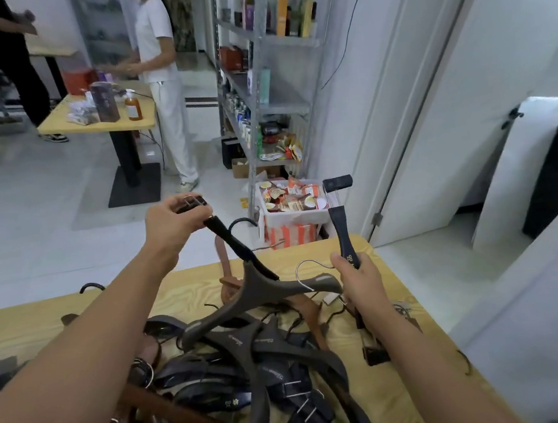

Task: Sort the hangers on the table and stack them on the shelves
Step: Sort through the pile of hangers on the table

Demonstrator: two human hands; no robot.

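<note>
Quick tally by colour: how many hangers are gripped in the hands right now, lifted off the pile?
Black hanger, in left hand: 1
Navy hanger, in right hand: 1
Total: 2

No wording can be read outright. A gold printed mark sits on the navy clip hanger [340, 229], just above the thumb of the right hand [361, 283], over the far right part of the wooden table [193, 289]; its characters are too small to make out. At the table's middle, grey hangers [246, 344] carry pale script. Toward the table's near edge, a navy hanger [222, 401] bears a gold mark. Both are illegible.
</note>
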